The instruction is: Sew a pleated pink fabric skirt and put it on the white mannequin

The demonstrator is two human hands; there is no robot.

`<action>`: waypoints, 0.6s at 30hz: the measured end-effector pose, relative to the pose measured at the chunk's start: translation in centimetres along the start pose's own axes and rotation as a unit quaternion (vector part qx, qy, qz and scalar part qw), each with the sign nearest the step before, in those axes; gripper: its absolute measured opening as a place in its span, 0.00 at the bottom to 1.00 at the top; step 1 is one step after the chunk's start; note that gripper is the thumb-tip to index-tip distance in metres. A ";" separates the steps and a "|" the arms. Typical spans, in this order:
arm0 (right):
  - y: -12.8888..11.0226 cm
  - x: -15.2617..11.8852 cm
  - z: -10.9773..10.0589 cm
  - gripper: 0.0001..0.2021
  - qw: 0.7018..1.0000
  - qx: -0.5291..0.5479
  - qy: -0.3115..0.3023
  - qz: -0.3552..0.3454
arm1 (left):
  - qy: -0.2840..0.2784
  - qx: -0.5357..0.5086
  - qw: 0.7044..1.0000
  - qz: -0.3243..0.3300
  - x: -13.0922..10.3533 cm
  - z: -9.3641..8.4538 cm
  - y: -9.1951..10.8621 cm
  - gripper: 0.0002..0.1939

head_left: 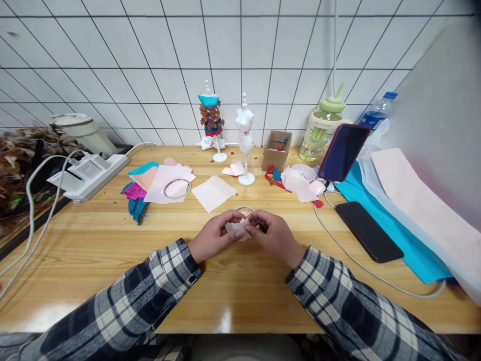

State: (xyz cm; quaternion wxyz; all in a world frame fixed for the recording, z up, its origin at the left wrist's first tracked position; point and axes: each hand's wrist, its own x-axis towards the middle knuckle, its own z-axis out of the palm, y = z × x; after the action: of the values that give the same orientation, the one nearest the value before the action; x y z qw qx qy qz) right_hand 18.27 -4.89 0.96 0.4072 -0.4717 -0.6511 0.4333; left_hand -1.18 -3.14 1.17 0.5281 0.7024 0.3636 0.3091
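Pinched between the fingers and thumb of my left hand (217, 234) is a small pale pink piece of crêpe-like paper (235, 227) with a ragged edge. My right hand (277, 237) meets it from the other side, closed around a thin dark tool (260, 224) whose kind I cannot make out. The thumb and fingertips of that hand also touch the paper. A thin curved rim shows just beyond my fingertips, mostly hidden. Farther back, a square pale pink sheet (214, 193) lies flat on the wooden table (225, 286).
A bare white mini mannequin (245, 131) and a dressed one (211, 118) stand at the back. Left lie coloured papers (145, 176) with a wire ring (165, 189). Right are a cardboard box (277, 151), a propped phone (343, 152), a flat phone (370, 231) and a cable.
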 end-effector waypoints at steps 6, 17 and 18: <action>0.1 0.2 -1.0 0.07 0.978 -0.200 -0.009 -0.056 | 0.256 -0.101 0.961 -0.029 1.0 -2.7 -1.3 0.15; 1.0 0.6 -0.6 0.09 0.878 -0.459 -0.125 -0.046 | 0.297 -0.201 0.933 -0.024 1.8 -3.9 -3.1 0.13; 1.2 0.9 -0.9 0.09 0.878 -0.464 -0.112 -0.036 | 0.289 -0.189 0.938 -0.028 1.7 -3.7 -2.9 0.13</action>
State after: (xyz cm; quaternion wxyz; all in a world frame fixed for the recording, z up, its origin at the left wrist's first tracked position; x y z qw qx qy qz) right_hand 19.20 -3.69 0.19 0.0812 -0.5307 -0.8356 0.1162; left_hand -3.80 0.71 -0.66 0.5316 0.4596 0.4549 0.5470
